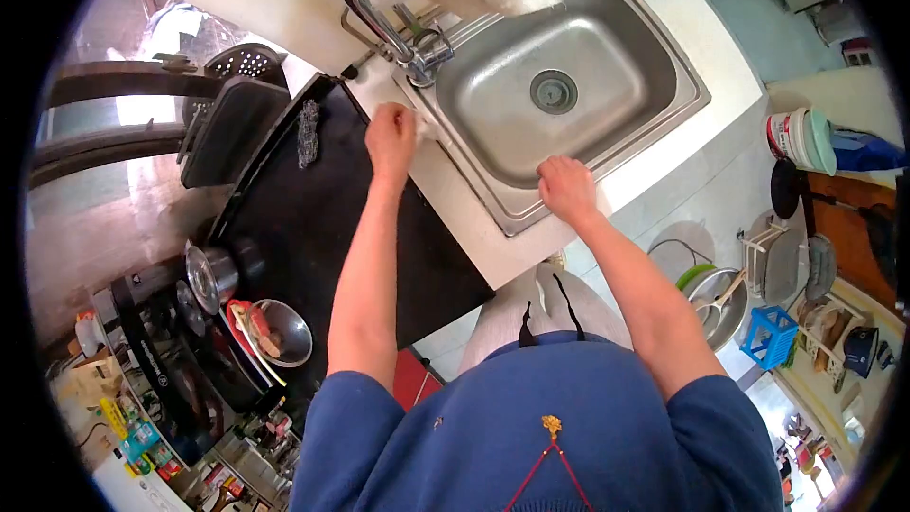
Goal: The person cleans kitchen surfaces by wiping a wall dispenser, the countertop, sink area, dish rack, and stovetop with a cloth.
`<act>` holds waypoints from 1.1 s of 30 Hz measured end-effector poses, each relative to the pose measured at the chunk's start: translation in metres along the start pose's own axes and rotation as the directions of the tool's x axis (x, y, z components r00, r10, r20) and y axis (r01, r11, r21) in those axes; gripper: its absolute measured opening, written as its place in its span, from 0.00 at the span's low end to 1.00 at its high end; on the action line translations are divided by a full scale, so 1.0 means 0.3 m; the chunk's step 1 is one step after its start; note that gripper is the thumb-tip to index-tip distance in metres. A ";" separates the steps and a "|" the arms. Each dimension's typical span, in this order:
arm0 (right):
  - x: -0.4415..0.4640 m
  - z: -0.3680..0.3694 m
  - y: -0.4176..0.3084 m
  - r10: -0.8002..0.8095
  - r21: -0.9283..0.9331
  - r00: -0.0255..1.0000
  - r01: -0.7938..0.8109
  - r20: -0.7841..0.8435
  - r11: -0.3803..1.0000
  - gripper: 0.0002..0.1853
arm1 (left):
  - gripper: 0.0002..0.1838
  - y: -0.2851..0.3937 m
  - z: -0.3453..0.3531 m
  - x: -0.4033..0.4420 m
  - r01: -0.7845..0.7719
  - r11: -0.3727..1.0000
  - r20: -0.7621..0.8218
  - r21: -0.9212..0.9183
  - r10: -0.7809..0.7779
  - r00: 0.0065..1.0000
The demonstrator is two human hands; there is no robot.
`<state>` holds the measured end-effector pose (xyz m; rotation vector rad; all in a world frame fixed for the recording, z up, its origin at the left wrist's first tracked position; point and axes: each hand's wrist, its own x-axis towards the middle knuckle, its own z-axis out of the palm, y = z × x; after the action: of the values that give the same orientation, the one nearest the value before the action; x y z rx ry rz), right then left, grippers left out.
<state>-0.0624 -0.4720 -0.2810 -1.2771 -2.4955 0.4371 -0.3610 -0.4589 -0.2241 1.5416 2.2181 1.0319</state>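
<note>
Pale cloth [428, 127], apparently; on the white counter [469, 218], just beside the left edge of the steel sink [607, 57], near the tap [427, 57] corner; likely light, soft, limp, best taken by its bunched middle. Left hand [391, 139]: fingers curled, seemingly grasping the cloth. Right hand [567, 186]: half-curled at the sink's near edge; grip, cannot tell

I see a single camera, worn on the head of the person [493, 408], near and above the stainless-steel sink [607, 95], facing forward and steeply down.
</note>
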 end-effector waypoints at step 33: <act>0.016 0.041 0.015 -0.051 0.024 0.996 0.053 -0.077 0.998 0.04 | 0.16 0.159 0.077 -0.834 -0.093 0.994 0.044 0.052 0.091 0.995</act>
<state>-0.0666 -0.4672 -0.2933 -1.1932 -2.4456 0.3998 -0.2114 -0.6639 -0.2549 1.6869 2.1817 0.9632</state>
